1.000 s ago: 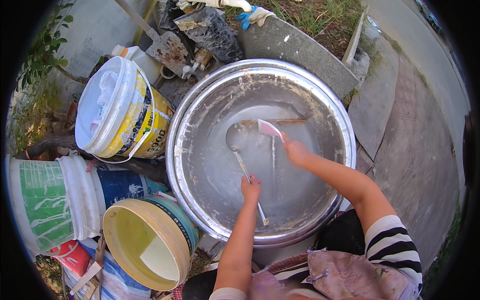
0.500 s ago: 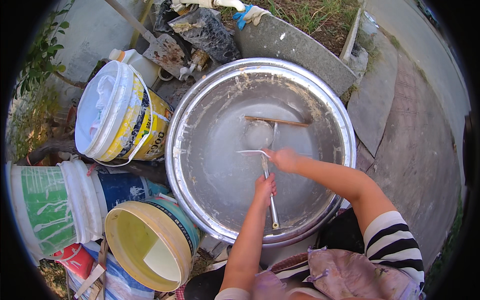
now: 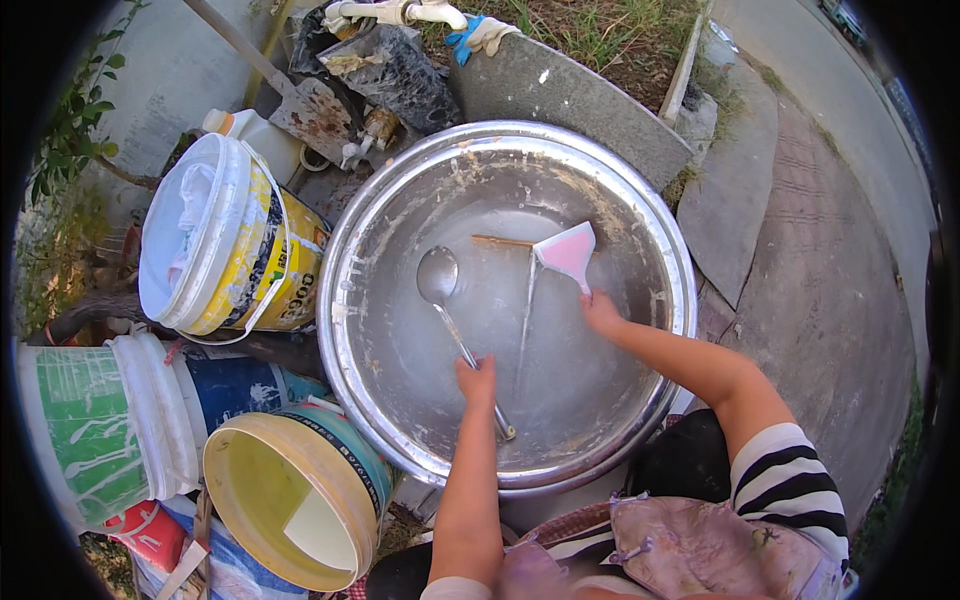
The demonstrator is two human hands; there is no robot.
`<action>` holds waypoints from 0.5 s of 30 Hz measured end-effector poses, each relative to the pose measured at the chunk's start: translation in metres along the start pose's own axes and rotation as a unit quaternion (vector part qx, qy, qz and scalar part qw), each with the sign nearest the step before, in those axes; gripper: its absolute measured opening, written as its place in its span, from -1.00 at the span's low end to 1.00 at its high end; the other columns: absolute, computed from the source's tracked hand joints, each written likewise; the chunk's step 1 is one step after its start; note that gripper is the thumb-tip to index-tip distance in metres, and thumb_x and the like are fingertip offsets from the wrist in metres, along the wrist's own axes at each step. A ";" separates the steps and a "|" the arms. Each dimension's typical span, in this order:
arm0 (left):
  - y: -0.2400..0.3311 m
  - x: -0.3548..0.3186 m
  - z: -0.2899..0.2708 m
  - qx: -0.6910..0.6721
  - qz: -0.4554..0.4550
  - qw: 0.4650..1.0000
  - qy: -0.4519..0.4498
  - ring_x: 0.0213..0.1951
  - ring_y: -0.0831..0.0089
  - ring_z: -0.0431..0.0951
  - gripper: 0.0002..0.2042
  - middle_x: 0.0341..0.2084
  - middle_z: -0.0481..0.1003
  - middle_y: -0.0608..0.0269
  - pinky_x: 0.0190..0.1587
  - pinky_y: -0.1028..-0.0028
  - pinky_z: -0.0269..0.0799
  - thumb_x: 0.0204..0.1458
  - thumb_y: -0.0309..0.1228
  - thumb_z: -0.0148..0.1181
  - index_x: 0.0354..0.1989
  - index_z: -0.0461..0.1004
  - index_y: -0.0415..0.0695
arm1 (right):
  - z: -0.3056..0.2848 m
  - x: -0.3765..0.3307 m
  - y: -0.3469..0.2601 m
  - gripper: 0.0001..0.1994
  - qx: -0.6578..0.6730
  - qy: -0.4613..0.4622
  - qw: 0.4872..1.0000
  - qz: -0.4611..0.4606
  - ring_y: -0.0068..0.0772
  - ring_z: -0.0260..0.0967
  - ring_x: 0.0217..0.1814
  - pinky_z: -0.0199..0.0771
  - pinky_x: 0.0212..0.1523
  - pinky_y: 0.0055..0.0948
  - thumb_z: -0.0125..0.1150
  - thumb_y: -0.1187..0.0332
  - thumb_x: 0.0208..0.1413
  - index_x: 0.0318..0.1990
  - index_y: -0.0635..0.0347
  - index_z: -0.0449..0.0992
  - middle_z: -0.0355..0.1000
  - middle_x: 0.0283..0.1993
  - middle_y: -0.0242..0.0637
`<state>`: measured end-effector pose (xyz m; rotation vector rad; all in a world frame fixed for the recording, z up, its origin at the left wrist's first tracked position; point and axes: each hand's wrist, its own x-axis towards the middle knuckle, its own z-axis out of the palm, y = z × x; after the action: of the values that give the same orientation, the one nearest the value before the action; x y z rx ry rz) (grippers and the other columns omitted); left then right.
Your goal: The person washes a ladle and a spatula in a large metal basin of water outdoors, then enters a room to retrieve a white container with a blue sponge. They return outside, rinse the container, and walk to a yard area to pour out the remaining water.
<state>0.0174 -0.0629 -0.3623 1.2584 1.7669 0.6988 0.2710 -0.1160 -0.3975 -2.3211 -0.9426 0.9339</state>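
Note:
Over a large round metal basin (image 3: 400,370), smeared with pale residue, both my hands hold tools. My left hand (image 3: 477,380) is closed around the handle of a metal ladle (image 3: 438,274), its bowl up and to the left. My right hand (image 3: 602,313) grips the narrow end of a pink scraper (image 3: 569,250) with a white edge, held to the right of the ladle and apart from it. Behind the scraper, a brown wooden stick (image 3: 497,240) is partly covered. A thin pale line runs down the basin's middle; I cannot tell what it is.
Left of the basin stand a yellow-and-white bucket (image 3: 215,270), an open yellowish bucket (image 3: 235,450) with liquid, and a green-and-white bucket (image 3: 85,430) on its side. A shovel (image 3: 315,118), black plastic and a curved grey slab (image 3: 570,95) lie beyond. Paving (image 3: 820,300) stretches to the right.
The ladle and scraper, close together at the basin's middle before, are now apart. My left hand moved left with the ladle; my right hand moved slightly right, and the scraper now points up with its face showing.

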 end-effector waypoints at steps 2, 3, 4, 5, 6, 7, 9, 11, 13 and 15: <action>-0.008 -0.013 0.015 -0.015 -0.007 1.000 -0.020 -0.41 0.33 0.47 -0.66 -0.46 0.44 0.12 -0.31 0.36 0.40 -0.25 -0.47 0.25 -0.28 0.34 -0.32 | 0.023 -0.019 0.008 -0.74 -0.128 -0.018 0.971 -0.201 0.01 0.37 -0.25 0.34 -0.24 -0.12 -0.08 0.26 0.10 -0.15 0.24 0.33 0.42 -0.33 -0.08; -0.008 -0.016 0.016 -0.009 -0.042 0.997 -0.061 -0.35 0.30 0.48 -0.62 -0.42 0.45 0.10 -0.25 0.35 0.40 -0.28 -0.49 0.26 -0.23 0.33 -0.33 | 0.030 -0.026 0.006 -0.74 -0.138 -0.117 0.964 -0.194 -0.01 0.37 -0.25 0.34 -0.24 -0.13 -0.07 0.25 0.09 -0.18 0.24 0.35 0.42 -0.34 -0.10; -0.006 -0.022 0.020 -0.020 -0.058 0.992 -0.114 -0.33 0.34 0.47 -0.59 -0.40 0.44 0.10 -0.27 0.38 0.39 -0.27 -0.49 0.25 -0.20 0.31 -0.34 | 0.034 -0.034 0.000 -0.74 -0.069 -0.192 0.967 -0.155 -0.02 0.38 -0.25 0.35 -0.24 -0.15 -0.06 0.24 0.07 -0.21 0.25 0.37 0.43 -0.34 -0.12; -0.003 -0.027 0.018 -0.020 -0.102 0.975 -0.198 -0.30 0.39 0.46 -0.57 -0.39 0.44 0.10 -0.29 0.41 0.38 -0.26 -0.49 0.25 -0.16 0.28 -0.34 | 0.044 -0.046 -0.013 -0.74 0.135 -0.345 0.918 0.141 -0.03 0.38 -0.25 0.36 -0.24 -0.17 -0.05 0.24 0.06 -0.23 0.25 0.38 0.43 -0.33 -0.12; 0.002 -0.033 0.017 -0.027 -0.133 0.951 -0.279 -0.27 0.43 0.45 -0.55 -0.37 0.43 0.10 -0.30 0.44 0.37 -0.24 -0.50 0.24 -0.13 0.25 -0.34 | 0.044 -0.055 -0.024 -0.74 0.119 -0.350 0.927 0.065 -0.03 0.39 -0.26 0.36 -0.25 -0.17 -0.05 0.24 0.05 -0.24 0.25 0.39 0.43 -0.33 -0.11; 0.008 -0.033 0.015 -0.047 -0.159 0.935 -0.314 -0.29 0.42 0.47 -0.56 -0.38 0.43 0.11 -0.32 0.43 0.39 -0.24 -0.52 0.23 -0.14 0.26 -0.33 | 0.042 -0.066 -0.033 -0.74 0.111 -0.362 0.925 -0.023 -0.02 0.39 -0.26 0.36 -0.26 -0.18 -0.05 0.24 0.05 -0.26 0.25 0.40 0.44 -0.33 -0.09; 0.019 -0.027 0.007 -0.099 -0.180 0.908 -0.365 -0.33 0.39 0.50 -0.59 -0.40 0.43 0.11 -0.35 0.40 0.42 -0.23 -0.55 0.20 -0.15 0.26 -0.32 | 0.031 -0.070 -0.055 -0.76 0.091 -0.338 0.928 -0.126 -0.01 0.40 -0.28 0.36 -0.29 -0.19 -0.05 0.25 0.04 -0.29 0.25 0.40 0.43 -0.34 -0.06; 0.026 -0.009 0.000 -0.086 -0.193 0.901 -0.378 -0.41 0.36 0.51 -0.64 -0.42 0.43 0.12 -0.41 0.40 0.44 -0.21 -0.58 0.17 -0.17 0.26 -0.31 | 0.015 -0.058 -0.071 -0.78 0.071 -0.292 0.942 -0.149 0.00 0.39 -0.30 0.36 -0.31 -0.19 -0.04 0.27 0.04 -0.31 0.24 0.41 0.43 -0.36 -0.04; 0.022 0.015 -0.004 -0.126 -0.201 0.917 -0.322 -0.52 0.32 0.53 -0.68 -0.47 0.42 0.12 -0.51 0.41 0.46 -0.18 -0.60 0.15 -0.20 0.27 -0.29 | -0.006 -0.030 -0.074 -0.80 0.002 -0.152 0.970 -0.192 0.04 0.37 -0.31 0.35 -0.30 -0.17 -0.05 0.30 0.04 -0.34 0.25 0.40 0.41 -0.38 -0.01; 0.009 0.044 -0.006 -0.055 -0.138 0.967 -0.206 -0.51 0.32 0.52 -0.72 -0.50 0.42 0.12 -0.51 0.43 0.46 -0.12 -0.58 0.13 -0.20 0.27 -0.30 | -0.024 -0.011 -0.070 -0.80 -0.008 0.008 0.994 -0.107 -0.38 0.35 -0.44 0.33 -0.46 -0.36 -0.07 0.27 0.13 -0.33 0.23 0.36 0.33 -0.54 -0.31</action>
<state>0.0096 -0.0181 -0.3655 0.9726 1.4946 0.3397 0.2533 -0.0819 -0.3335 -2.1846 -1.1697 0.8211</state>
